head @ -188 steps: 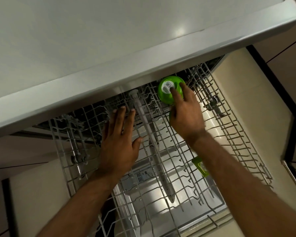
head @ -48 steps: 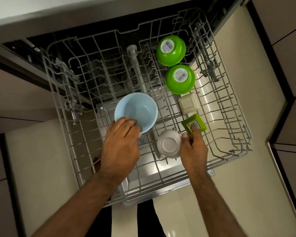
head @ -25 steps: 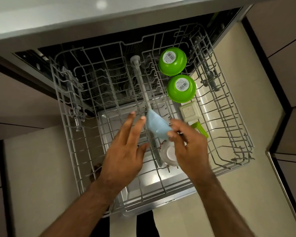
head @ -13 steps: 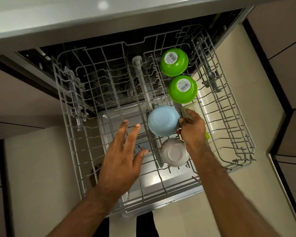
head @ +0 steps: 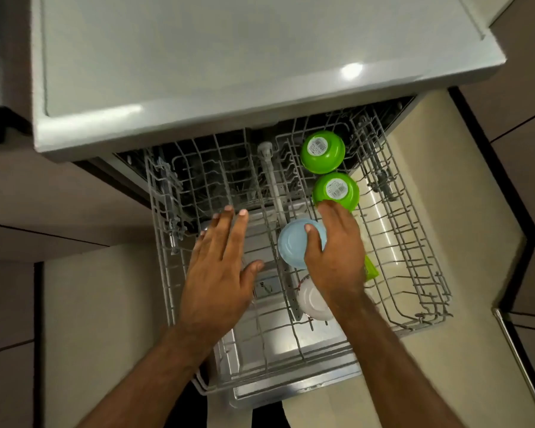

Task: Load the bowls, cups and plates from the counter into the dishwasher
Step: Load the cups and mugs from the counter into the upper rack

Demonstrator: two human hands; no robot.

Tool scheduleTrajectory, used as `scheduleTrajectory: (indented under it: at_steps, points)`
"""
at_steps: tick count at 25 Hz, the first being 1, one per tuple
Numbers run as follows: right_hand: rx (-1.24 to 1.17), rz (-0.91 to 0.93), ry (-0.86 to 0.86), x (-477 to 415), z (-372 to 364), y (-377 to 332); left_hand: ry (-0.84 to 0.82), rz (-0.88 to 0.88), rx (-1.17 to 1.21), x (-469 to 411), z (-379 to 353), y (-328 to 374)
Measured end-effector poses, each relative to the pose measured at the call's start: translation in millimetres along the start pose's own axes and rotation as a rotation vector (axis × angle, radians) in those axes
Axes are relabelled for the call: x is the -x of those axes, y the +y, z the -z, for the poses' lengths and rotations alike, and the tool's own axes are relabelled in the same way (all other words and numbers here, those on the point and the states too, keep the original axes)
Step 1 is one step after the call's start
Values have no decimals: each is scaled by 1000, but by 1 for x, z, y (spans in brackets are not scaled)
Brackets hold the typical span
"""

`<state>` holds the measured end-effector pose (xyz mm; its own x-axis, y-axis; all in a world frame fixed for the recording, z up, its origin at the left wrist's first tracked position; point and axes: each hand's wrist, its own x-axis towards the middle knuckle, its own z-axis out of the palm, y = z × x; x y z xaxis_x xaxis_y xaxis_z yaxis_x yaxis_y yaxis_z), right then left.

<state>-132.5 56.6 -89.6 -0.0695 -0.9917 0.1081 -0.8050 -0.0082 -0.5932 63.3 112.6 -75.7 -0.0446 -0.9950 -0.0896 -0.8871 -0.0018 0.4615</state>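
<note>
Grey countertop (head: 229,72) overhangs rack (head: 414,326); left hand (head: 220,273) spread empty, right hand (head: 337,254) holds blue bowl (head: 292,244).

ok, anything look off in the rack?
Only the stickers: the rear green bowl and near green bowl sit upside down with barcode labels still on their bases, odd for a wash. The blue bowl under the right hand and the white bowl are inverted too. No spill or damage visible.

Green item (head: 372,271) mostly hidden beneath right hand (head: 337,253), perhaps a cup, blue bowl (head: 292,246) and white bowl (head: 311,300) partly covered too
</note>
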Motion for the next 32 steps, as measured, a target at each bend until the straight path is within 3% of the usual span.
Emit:
scheduleTrajectory:
  at_steps: [5,12,18,24,32]
  points:
    - [46,267,2,-23,46,-83,123,-33,-68,-13,72,18]
    - [-26,447,-14,-52,99,-185,324,25,-86,-19,189,25]
    - [-3,572,-53,-69,109,-277,472,126,-131,-21,283,-21]
    - [20,685,-104,-120,60,-374,511,202,-102,-60,351,-102]
    - [22,562,-158,-241,-89,-489,488,247,-62,-198,395,-274]
